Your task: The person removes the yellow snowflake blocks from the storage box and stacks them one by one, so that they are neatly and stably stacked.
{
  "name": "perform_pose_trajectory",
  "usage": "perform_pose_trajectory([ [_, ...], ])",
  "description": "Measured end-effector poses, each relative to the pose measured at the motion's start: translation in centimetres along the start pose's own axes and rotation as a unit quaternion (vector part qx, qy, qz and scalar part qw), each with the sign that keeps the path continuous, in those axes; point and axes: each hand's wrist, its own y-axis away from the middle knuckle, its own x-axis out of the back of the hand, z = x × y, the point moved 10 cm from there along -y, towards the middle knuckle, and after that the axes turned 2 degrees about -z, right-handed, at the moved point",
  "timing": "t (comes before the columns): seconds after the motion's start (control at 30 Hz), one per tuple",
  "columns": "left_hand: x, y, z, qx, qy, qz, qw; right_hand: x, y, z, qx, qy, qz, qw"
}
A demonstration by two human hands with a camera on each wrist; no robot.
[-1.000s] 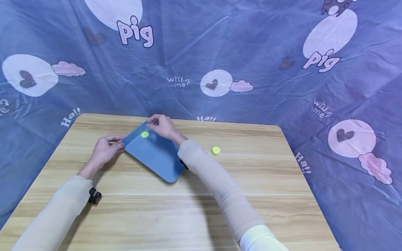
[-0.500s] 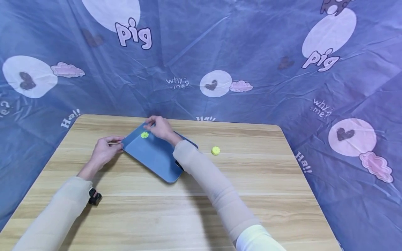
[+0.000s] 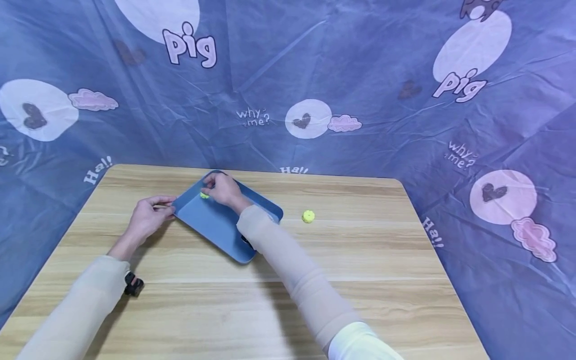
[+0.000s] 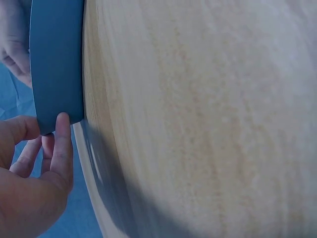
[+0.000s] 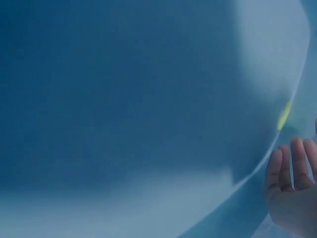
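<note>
A blue shallow tray (image 3: 204,220) lies at an angle near the back of the table. My left hand (image 3: 146,217) pinches its left corner; the left wrist view has the fingers (image 4: 62,148) against the tray's outer wall (image 4: 57,64). Inside the tray, a small yellow flower-shaped piece (image 3: 204,196) sits by the far-left wall, partly covered by my right hand (image 3: 224,191). In the right wrist view this yellow piece (image 5: 284,116) shows just beyond the right hand's extended fingers (image 5: 298,163), with a gap between. Nothing is seen in that hand.
A second yellow flower-shaped piece (image 3: 308,216) stands on the wooden table (image 3: 360,270), right of the tray. A blue printed cloth (image 3: 252,65) hangs behind the table and along its sides. My right forearm crosses over the tray's right part.
My right hand has moved from the tray's far rim down and slightly left, over the yellow piece inside, uncovering the far corner. The left hand stays at the left corner.
</note>
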Motion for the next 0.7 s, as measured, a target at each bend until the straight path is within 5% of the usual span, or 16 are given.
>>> perform_pose_trajectory([
  [0.7, 0.0, 0.4, -0.1, 0.006, -0.003, 0.0, 1.0, -1.8, 0.2, 0.6, -0.022, 0.135, -0.02, 0.9904],
])
